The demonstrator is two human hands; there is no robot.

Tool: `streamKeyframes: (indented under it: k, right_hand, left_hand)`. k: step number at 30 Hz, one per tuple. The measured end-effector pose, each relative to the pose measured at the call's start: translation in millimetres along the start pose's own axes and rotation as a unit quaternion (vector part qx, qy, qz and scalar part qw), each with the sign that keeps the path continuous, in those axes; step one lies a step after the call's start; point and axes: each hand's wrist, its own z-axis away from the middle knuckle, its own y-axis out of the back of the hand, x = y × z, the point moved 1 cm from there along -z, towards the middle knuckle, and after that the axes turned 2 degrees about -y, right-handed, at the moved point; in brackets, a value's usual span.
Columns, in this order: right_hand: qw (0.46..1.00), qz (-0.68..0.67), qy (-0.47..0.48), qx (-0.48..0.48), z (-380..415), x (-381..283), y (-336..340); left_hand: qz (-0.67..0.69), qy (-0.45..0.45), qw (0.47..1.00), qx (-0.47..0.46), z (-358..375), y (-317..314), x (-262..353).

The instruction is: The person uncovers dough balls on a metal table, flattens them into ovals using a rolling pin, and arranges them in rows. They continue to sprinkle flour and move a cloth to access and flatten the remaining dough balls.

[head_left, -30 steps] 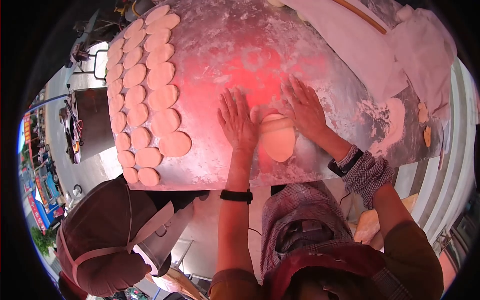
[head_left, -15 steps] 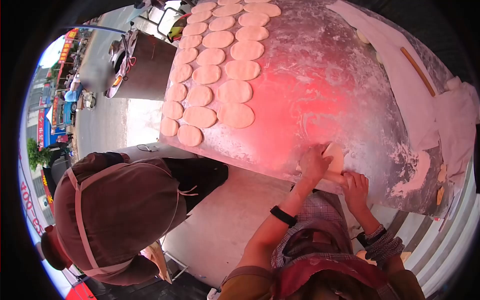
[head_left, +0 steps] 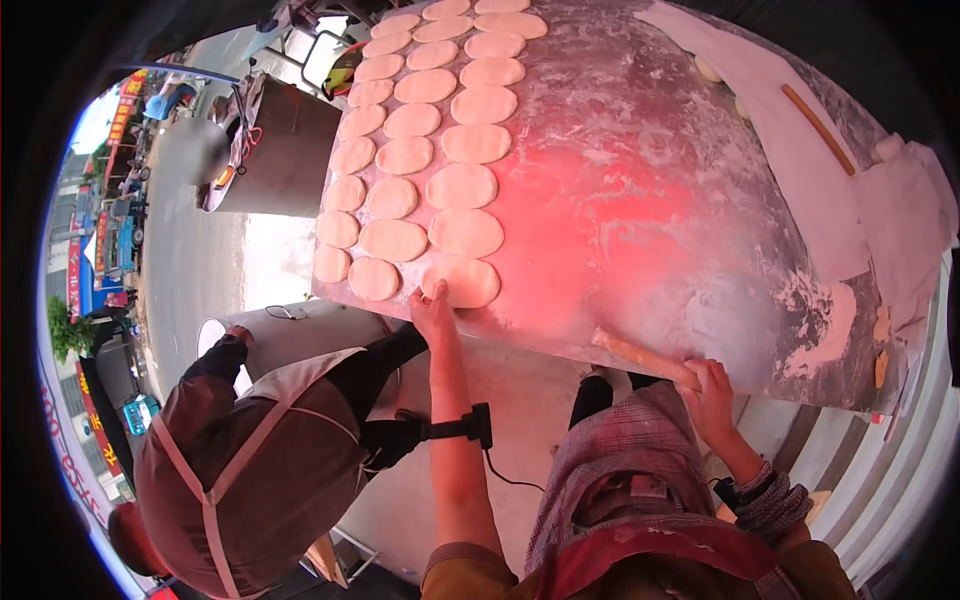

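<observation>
My left hand (head_left: 433, 315) is at the near left of the floured table (head_left: 600, 130), its fingers pinched on the near edge of a flat dough round (head_left: 468, 283). That round lies at the near end of the right-hand row of dough rounds (head_left: 466, 233). My right hand (head_left: 709, 388) is closed on one end of a wooden rolling pin (head_left: 645, 360), which rests at the table's near edge and points to the left.
A person in a dark top and apron (head_left: 270, 470) bends at the left beside a metal drum (head_left: 290, 330). Another drum (head_left: 290, 145) stands beyond. White cloth (head_left: 820, 210) with a wooden stick (head_left: 818, 128) lies at the right.
My left hand has moved left from the rolling pin to the rows, where another dough round now lies. The dough by the pin is gone. The other person has shifted, with a hand at the drum.
</observation>
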Motion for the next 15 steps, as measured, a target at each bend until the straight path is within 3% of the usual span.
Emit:
streamKeyframes:
  k: [1, 2, 3, 6, 7, 9, 10, 11, 13, 15]
  right_hand:
    - [0.999, -0.027, -0.030, 0.011, 4, 6, 2]
    - [0.996, -0.048, -0.066, 0.030, 11, 15, 8]
    - [0.994, -0.057, -0.089, 0.041, 16, 25, 13]
    - [0.975, -0.092, -0.164, 0.118, 27, 60, 26]
    - [0.967, -0.076, -0.193, 0.147, 30, 70, 32]
    - [0.947, -0.145, -0.219, 0.183, 35, 91, 45]
    - [0.943, -0.142, -0.231, 0.194, 38, 101, 56]
    - [0.929, -0.147, -0.248, 0.233, 40, 111, 68]
    - [0.896, -0.170, -0.303, 0.278, 44, 126, 99]
    - [0.880, -0.176, -0.320, 0.305, 61, 156, 117]
  left_hand:
    - [-0.160, -0.074, 0.982, 0.070, 22, -10, 26]
    - [-0.293, -0.221, 0.921, 0.133, 32, -20, 27]
    - [-0.369, -0.250, 0.884, 0.141, 51, -35, 43]
    - [-0.351, -0.407, 0.842, 0.041, 84, -97, 44]
    - [-0.331, -0.419, 0.846, 0.003, 103, -135, 48]
    - [-0.334, -0.504, 0.782, -0.152, 155, -192, 51]
    - [-0.326, -0.486, 0.776, -0.234, 183, -227, 48]
    - [-0.332, -0.522, 0.729, -0.293, 209, -259, 40]
    - [-0.280, -0.511, 0.695, -0.422, 272, -318, 31]
    - [-0.269, -0.568, 0.638, -0.446, 325, -370, 17]
